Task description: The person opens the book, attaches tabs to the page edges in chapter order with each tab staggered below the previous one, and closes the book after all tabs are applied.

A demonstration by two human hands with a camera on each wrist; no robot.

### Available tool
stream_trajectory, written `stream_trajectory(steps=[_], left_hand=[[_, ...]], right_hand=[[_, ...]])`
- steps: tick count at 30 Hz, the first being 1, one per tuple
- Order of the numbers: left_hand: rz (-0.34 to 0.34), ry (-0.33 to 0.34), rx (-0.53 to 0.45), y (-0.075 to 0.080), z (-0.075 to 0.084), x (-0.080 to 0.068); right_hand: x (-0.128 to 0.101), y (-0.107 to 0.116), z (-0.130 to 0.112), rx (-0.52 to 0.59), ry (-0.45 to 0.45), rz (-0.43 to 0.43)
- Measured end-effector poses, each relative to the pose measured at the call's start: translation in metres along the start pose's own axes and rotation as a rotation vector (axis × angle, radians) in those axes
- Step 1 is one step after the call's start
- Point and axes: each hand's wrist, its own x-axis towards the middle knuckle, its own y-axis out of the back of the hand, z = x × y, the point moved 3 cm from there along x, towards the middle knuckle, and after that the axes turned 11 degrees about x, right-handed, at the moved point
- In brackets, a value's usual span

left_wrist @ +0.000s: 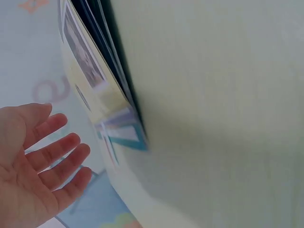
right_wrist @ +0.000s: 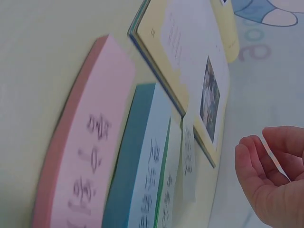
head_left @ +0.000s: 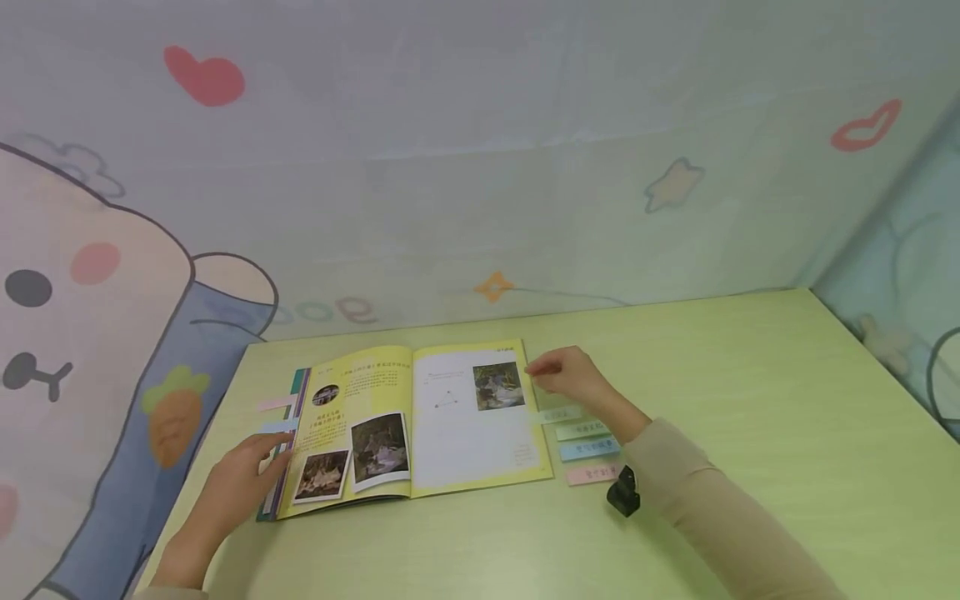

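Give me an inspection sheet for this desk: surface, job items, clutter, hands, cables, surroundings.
Surface: pale green table, flat.
Job's things: open book lying flat; sticky-note pads in a row right of it; coloured tabs sticking out at its left edge.
Clutter: small black object near the right sleeve.
Grippers: left hand fingers straight, at the book's left edge; right hand fingers curled at the book's top right corner, whether its grip holds anything unclear.
Cables: nothing seen.
Surroundings: cartoon-printed backdrop behind and beside the table.
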Motion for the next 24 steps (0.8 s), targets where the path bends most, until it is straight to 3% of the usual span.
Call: stream_trajectory(steps=[6, 13, 18, 24], left_hand=[[-0.117, 0.131, -0.151, -0.007, -0.025, -0.008], [-0.168, 0.222, -0.258, -0.012, -0.031, -0.012], [-0.205, 0.307, -0.304, -0.011, -0.034, -0.013], [-0.284, 0.402, -0.484, -0.013, -0.033, -0.013]], right_hand=[[0.003, -0.02, -0.004, 0.024, -0.007, -0.003], [0.007, -0.05, -0.009, 0.02, 0.065, -0.02], [0.012, -0.077, -0.004, 0.117, 0.012, 0.007], [0.014, -0.109, 0.001, 0.201, -0.07, 0.006]])
